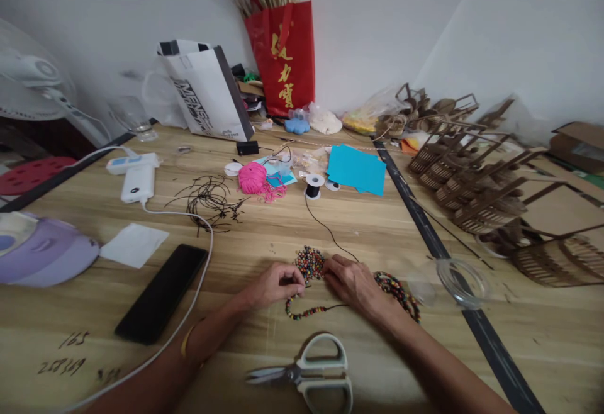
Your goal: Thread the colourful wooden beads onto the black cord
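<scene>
My left hand [278, 283] is closed in a pinch on the end of a dark beaded cord. A short curve of multicoloured beads strung on that cord [309, 313] hangs below it on the table. A pile of loose small beads [309, 262] lies between my hands. My right hand [350, 280] bends over the right edge of the pile, its fingertips together among the beads; whether a bead is between them is hidden. Beside the right wrist lies a coil of strung beads [401, 294], partly covered by it. Scissors [323, 373] with pale handles rest in front, blades pointing left.
A spool of black cord [314, 186] stands behind the pile, its thread trailing toward my right hand. Pink yarn [253, 178], blue sheets [356, 168] and black cord pieces [210, 200] lie farther back. A phone [161, 293] and white cable are left; woven baskets [486, 206] line the right.
</scene>
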Available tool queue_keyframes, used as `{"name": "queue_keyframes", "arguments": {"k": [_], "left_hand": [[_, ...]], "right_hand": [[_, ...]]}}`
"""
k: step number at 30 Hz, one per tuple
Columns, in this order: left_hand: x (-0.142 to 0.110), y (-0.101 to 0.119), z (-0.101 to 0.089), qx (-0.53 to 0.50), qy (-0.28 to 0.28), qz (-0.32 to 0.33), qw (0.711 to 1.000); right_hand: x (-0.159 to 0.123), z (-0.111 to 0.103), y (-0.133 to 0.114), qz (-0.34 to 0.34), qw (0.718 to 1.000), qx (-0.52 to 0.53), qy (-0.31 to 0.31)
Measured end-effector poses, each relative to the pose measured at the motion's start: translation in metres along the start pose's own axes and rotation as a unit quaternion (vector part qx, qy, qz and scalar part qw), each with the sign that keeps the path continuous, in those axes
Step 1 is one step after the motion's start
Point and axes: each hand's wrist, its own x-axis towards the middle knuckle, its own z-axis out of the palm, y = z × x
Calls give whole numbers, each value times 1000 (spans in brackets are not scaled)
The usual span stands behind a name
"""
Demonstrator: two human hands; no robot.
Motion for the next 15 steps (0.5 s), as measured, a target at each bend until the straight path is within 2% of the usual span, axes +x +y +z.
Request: {"name": "queue_keyframes", "arguments": {"k": [7, 15], "left_hand": [[0, -2, 0, 3, -3, 6, 1000], [0, -2, 0, -1, -2, -3, 1000]], "right_hand": [[0, 4, 2, -35, 999, 20, 21], [1, 1, 0, -21, 1000, 5, -2]]}}
